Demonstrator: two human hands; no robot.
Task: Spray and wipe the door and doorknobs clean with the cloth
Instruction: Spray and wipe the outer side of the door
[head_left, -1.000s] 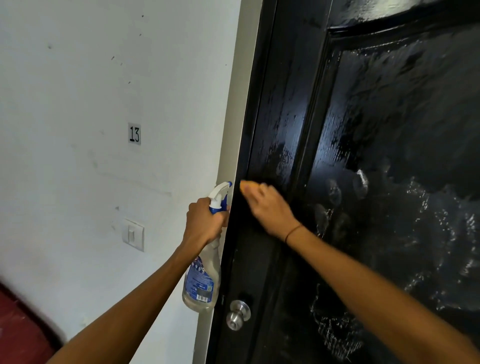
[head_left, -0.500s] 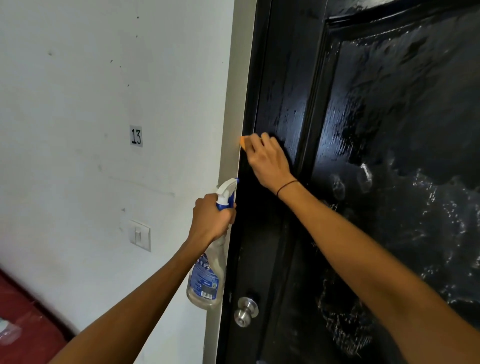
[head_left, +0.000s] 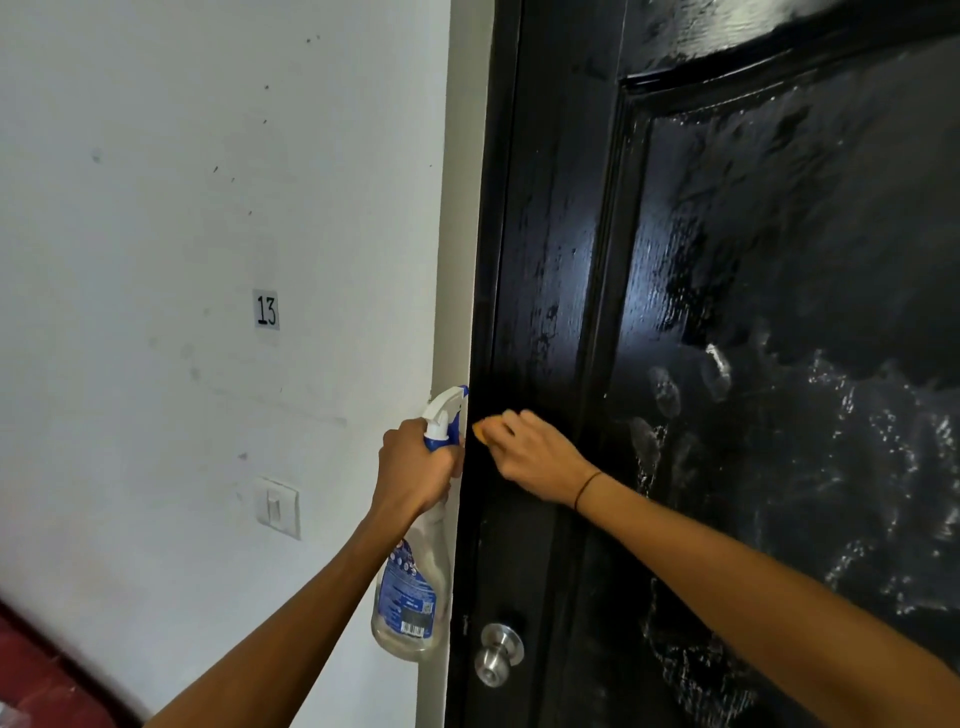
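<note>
Right hand: on the door's latch edge, our right hand (head_left: 540, 454) presses the cloth (head_left: 481, 430) to the wood, fingers curled over it; only an orange corner peeks out at the hand's nine o'clock.

Left hand: just beside it at nine o'clock, our left hand (head_left: 415, 467) is wrapped round the neck of the spray bottle (head_left: 410, 597), nozzle up against the frame, body hanging down toward six.

Door: the black door (head_left: 727, 312) fills everything from twelve round to five o'clock of the hands. The big panel gleams wet, streaked with foam and finger smears.

Doorknob: the steel doorknob (head_left: 497, 652) sits at six o'clock below the cloth, well apart from it, and looks untouched to us.

Surroundings: out at nine o'clock, a white wall with a light switch (head_left: 278, 506) and a number plate (head_left: 266, 309) reading 13.

Step in hand: we're wiping the narrow stile along the latch edge, we judge; the spraying here looks done.

Next move: it calls for carrying the stroke down to six o'clock, then wrapping the cloth round the knob and twisting, with firm pressure so the foam doesn't just smear.

Since half a second ago: the cloth hand has dropped from high on the edge to level with the nozzle. The bottle hand has barely budged.
</note>
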